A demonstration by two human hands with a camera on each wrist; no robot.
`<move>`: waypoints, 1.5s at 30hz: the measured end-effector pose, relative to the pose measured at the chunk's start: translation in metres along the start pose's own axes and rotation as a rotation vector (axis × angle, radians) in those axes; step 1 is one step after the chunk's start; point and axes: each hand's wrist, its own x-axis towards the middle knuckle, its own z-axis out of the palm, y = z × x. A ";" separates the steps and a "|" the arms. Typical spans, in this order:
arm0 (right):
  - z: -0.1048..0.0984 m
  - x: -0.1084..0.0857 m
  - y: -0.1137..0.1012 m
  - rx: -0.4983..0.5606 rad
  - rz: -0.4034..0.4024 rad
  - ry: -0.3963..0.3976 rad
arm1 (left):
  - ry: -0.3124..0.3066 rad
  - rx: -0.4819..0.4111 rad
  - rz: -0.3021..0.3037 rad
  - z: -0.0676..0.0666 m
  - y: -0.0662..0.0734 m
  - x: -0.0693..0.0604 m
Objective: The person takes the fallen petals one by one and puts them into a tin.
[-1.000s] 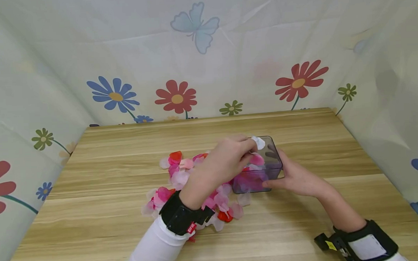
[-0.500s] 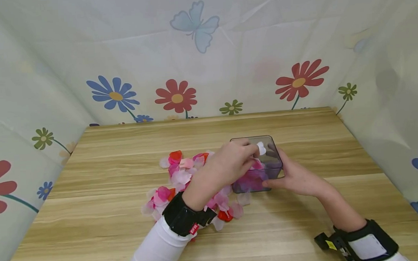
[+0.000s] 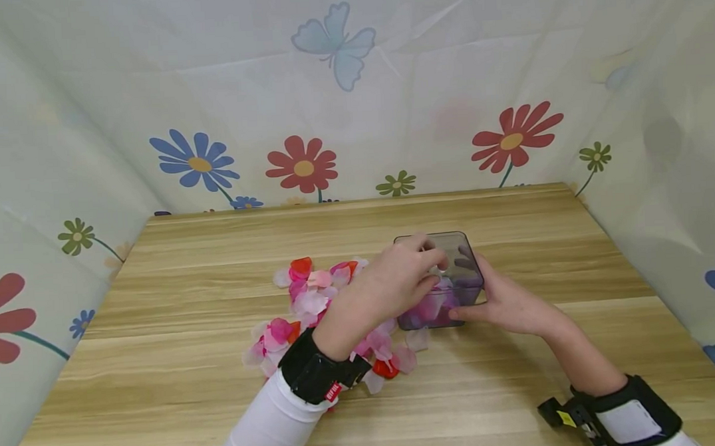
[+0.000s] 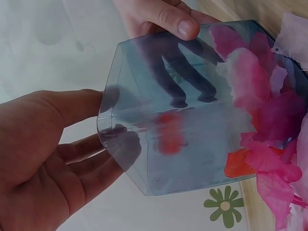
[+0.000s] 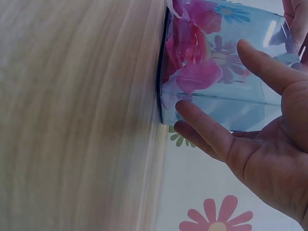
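A clear smoky plastic box [image 3: 469, 288] stands on the table with pink, purple and red artificial petals [image 5: 197, 74] in its lower part. My right hand [image 3: 507, 304] holds it from the right, thumb on the near wall and fingers spread along the far side. Over the open top is my left hand [image 3: 404, 274], its fingers reaching past the rim. In the left wrist view the left thumb and fingers [image 4: 101, 168] stand apart with no petal seen between them. A blurred red patch [image 4: 171, 132] shows inside the box.
Loose pink, white and red petals [image 3: 310, 303] lie heaped on the wooden table [image 3: 190, 363], left of the box and partly under my left forearm. One pale petal [image 3: 418, 340] lies by the box's near side. A flower-printed curtain [image 3: 388, 102] surrounds the table.
The white petal that my left fingers pinched has left them over the box, and the fingers have spread. My right hand and the box have stayed put.
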 end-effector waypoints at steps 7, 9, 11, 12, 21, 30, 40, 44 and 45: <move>0.000 0.000 0.001 0.020 0.009 -0.011 | 0.050 -0.029 0.044 -0.002 -0.002 -0.002; 0.000 0.000 0.001 0.029 0.005 -0.015 | 0.061 -0.049 0.044 -0.004 -0.002 -0.005; 0.000 0.000 0.000 0.030 -0.003 -0.014 | 0.069 -0.067 0.040 -0.006 -0.004 -0.007; 0.001 0.000 0.000 0.029 -0.008 -0.013 | 0.072 -0.074 0.037 -0.007 -0.004 -0.009; 0.000 -0.001 -0.002 0.005 -0.002 0.007 | 0.120 -0.113 0.025 -0.017 -0.012 -0.023; -0.002 -0.003 -0.006 -0.002 0.027 0.011 | 0.151 -0.144 -0.047 -0.027 -0.023 -0.040; -0.001 -0.003 -0.004 -0.043 0.040 0.014 | 0.144 -0.127 -0.139 -0.033 -0.036 -0.059; 0.000 -0.002 -0.004 -0.038 0.044 0.014 | 0.143 -0.128 -0.152 -0.033 -0.040 -0.066; 0.000 -0.002 -0.004 -0.038 0.046 0.014 | 0.142 -0.126 -0.152 -0.034 -0.041 -0.067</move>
